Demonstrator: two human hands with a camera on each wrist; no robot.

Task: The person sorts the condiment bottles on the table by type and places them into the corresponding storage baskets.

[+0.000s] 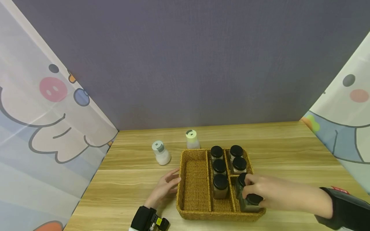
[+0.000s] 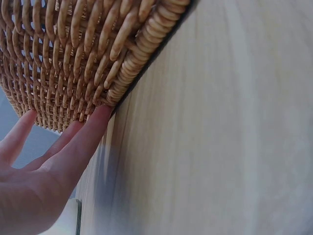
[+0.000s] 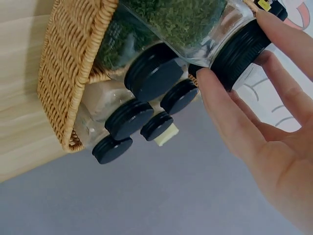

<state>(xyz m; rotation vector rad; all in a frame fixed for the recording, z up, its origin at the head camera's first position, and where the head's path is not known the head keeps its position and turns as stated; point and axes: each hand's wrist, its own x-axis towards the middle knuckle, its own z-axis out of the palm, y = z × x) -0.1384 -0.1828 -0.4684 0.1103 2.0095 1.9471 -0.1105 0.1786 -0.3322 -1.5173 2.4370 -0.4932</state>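
A woven basket (image 1: 194, 217) with compartments stands on the table. My right hand (image 1: 258, 191) pinches the black lid (image 3: 239, 54) of a clear jar of green dried herbs (image 3: 181, 24) at the basket's front right compartment. Whether that jar touches the basket floor cannot be told. A second herb jar (image 3: 117, 44) stands just behind it. With fingers extended, my left hand (image 1: 164, 187) touches the basket's outer left wall; in the left wrist view its fingertips (image 2: 100, 115) meet the wicker near the bottom edge.
Three black-lidded jars (image 1: 220, 182) line the middle compartment, and two more (image 1: 239, 163) fill the back right one. Left of the basket stands a white-capped shaker bottle (image 1: 162, 154); behind it, a yellow-capped one (image 1: 192, 139). A grey panel (image 1: 202, 64) borders the table's back edge.
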